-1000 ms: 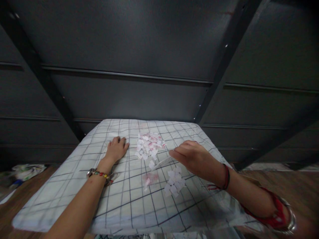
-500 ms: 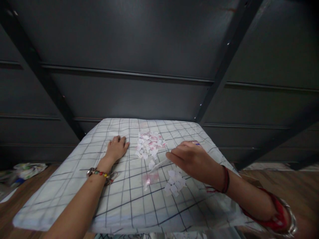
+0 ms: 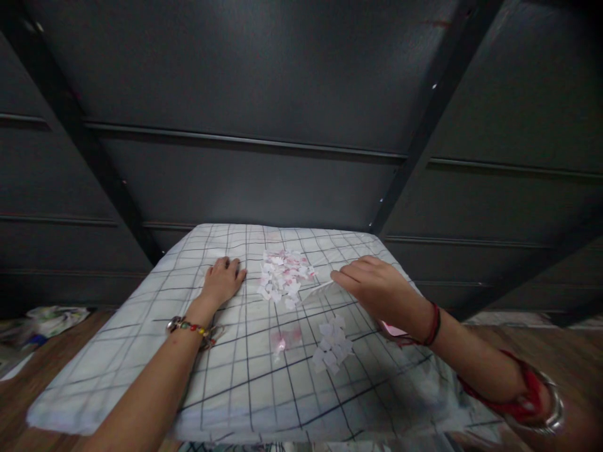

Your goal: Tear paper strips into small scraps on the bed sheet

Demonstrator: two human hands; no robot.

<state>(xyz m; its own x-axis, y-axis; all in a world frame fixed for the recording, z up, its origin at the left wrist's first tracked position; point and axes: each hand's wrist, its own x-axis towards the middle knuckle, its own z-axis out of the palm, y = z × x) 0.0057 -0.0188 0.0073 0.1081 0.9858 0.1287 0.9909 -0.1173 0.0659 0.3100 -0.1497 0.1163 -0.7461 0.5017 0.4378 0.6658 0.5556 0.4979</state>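
Observation:
My left hand lies flat on the checked cloth, fingers spread, to the left of a pile of small white and pink paper scraps. My right hand is closed on a thin whitish stick, whose tip points left toward the near right side of that pile. Its exact kind is too blurred to tell. A small clear and pink plastic packet lies in front of the pile. To the right of the packet is a second, smaller cluster of white paper scraps.
A white cloth with dark grid lines covers the table. A pink flat object shows partly under my right wrist. Dark metal panels stand right behind the table. Plastic bags lie on the wooden floor at left.
My right hand has moved right and away from me, drawing the stick back from above the packet to beside the larger pile. The pink object has come into view. My left hand stays put.

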